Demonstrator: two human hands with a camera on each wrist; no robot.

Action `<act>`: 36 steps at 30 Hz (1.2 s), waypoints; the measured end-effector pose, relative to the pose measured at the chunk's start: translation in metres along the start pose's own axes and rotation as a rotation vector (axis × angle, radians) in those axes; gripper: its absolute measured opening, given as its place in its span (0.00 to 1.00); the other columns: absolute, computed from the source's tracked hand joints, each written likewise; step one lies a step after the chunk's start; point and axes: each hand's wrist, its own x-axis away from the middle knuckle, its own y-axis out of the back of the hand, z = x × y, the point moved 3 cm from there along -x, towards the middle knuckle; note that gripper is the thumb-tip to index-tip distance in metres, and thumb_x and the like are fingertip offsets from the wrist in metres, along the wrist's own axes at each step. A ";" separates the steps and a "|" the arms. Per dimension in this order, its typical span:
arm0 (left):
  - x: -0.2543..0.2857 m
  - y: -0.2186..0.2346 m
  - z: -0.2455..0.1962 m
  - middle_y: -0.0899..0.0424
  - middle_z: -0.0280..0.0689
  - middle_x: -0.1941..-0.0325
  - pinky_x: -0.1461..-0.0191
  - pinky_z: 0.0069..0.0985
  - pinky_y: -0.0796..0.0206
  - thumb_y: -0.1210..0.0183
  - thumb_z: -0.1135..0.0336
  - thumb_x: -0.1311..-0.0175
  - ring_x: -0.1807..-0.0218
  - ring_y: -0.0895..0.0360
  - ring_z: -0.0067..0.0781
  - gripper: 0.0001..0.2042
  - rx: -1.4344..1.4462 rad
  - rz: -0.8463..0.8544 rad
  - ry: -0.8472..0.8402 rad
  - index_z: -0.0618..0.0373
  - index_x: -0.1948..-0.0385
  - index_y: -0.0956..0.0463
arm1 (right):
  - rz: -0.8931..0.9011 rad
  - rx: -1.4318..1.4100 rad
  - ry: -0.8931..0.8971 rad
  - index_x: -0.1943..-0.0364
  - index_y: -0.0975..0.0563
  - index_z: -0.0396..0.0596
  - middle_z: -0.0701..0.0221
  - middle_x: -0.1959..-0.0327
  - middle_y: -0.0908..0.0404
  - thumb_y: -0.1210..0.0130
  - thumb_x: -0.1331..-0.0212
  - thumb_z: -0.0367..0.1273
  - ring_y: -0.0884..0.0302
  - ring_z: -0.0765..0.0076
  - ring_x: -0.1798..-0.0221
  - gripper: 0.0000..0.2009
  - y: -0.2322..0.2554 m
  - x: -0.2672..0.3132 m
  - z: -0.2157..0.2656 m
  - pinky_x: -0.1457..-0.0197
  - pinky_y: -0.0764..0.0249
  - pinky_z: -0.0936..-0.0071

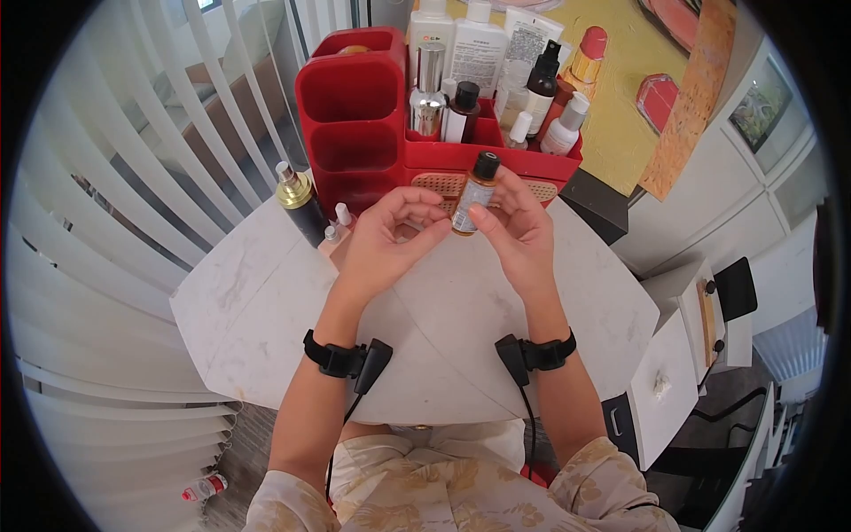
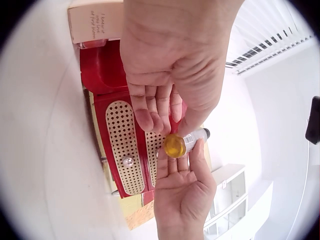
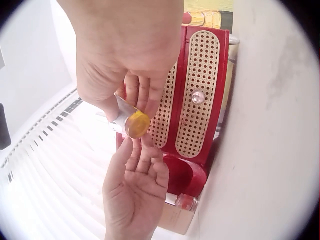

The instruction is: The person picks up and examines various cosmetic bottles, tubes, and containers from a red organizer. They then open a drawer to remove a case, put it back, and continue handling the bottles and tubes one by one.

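Observation:
A small amber bottle (image 1: pixel 472 199) with a black cap and pale printed label stands slightly tilted above the white table (image 1: pixel 425 355). My right hand (image 1: pixel 523 232) pinches it, thumb across the label and fingers behind. Beside its lower left side is my left hand (image 1: pixel 390 232), fingers loosely bent and thumb tip right at the glass. In the left wrist view the bottle's yellowish base (image 2: pixel 175 146) faces the camera, between both hands. From the right wrist, the same base (image 3: pixel 137 125) shows over the left hand's fingertips (image 3: pixel 146 140).
Behind the hands stands a red organizer (image 1: pixel 355 97) with cubbies, woven drawer fronts and several bottles. A black bottle with a gold collar (image 1: pixel 300 202) and a pinkish box (image 1: pixel 335 248) sit at its left. White blinds (image 1: pixel 133 160) hang along the left.

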 end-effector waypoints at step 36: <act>0.000 0.000 -0.003 0.13 0.34 0.56 0.58 0.19 0.28 0.34 0.68 0.32 0.57 0.19 0.18 0.16 0.116 0.028 0.043 0.61 0.46 0.25 | 0.067 -0.208 -0.085 0.32 0.32 0.43 0.69 0.43 0.19 0.36 0.37 0.22 0.23 0.75 0.41 0.29 -0.003 0.002 -0.004 0.39 0.24 0.71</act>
